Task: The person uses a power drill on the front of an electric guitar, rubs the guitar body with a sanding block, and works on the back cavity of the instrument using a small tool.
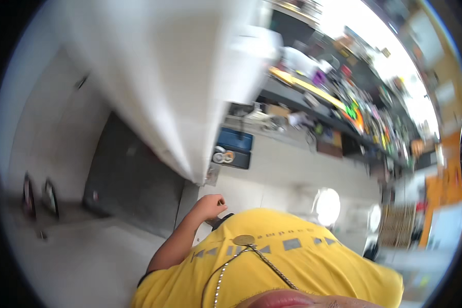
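On my feed, L hand [209,207] half-curled, can't tell if holding anything; white panel [172,77] ahead of it, long axis vert.; R hand OOF.

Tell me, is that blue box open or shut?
It looks open: the blue box has its lid folded back, and round things show inside, though blurry.

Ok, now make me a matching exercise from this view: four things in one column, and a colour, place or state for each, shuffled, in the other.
Things:
1. shirt
2. pendant
3. box
4. left hand

Descriptions:
A. blue
B. partly curled, left of the shirt
C. bright yellow
D. round, in front of the shirt

Pairs: 1-C, 2-D, 3-A, 4-B
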A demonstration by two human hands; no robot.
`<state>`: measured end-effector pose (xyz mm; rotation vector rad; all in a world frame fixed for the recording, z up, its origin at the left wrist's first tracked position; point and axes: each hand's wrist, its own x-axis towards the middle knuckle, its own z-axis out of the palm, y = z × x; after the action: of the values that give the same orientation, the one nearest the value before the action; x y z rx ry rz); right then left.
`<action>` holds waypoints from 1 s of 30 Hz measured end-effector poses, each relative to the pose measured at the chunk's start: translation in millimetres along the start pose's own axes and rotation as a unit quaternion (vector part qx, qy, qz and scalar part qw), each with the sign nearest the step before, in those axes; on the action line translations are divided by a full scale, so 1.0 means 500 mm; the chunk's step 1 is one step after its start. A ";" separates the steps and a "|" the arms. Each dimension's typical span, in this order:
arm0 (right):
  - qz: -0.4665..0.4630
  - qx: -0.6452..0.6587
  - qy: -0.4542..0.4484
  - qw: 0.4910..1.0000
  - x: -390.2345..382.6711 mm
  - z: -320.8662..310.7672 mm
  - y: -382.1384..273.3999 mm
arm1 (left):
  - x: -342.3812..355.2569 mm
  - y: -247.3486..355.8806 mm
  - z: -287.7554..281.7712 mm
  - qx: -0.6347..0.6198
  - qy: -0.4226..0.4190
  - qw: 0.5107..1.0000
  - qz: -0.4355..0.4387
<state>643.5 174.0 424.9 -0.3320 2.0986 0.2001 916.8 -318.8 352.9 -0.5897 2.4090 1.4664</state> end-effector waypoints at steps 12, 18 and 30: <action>0.094 0.235 -0.019 0.967 0.027 0.204 0.560 | 0.321 0.387 0.294 0.129 -0.060 0.989 0.045; 0.104 0.292 -0.017 0.951 0.084 0.146 0.731 | 0.449 0.489 0.424 0.172 -0.140 0.975 0.030; 0.137 0.394 -0.010 0.909 0.272 -0.060 0.763 | 0.907 0.672 0.404 0.273 -0.245 0.929 0.053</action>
<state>432.0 507.0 328.3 0.4507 2.0131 -0.4781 361.0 -95.4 333.7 0.0366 2.2949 0.7736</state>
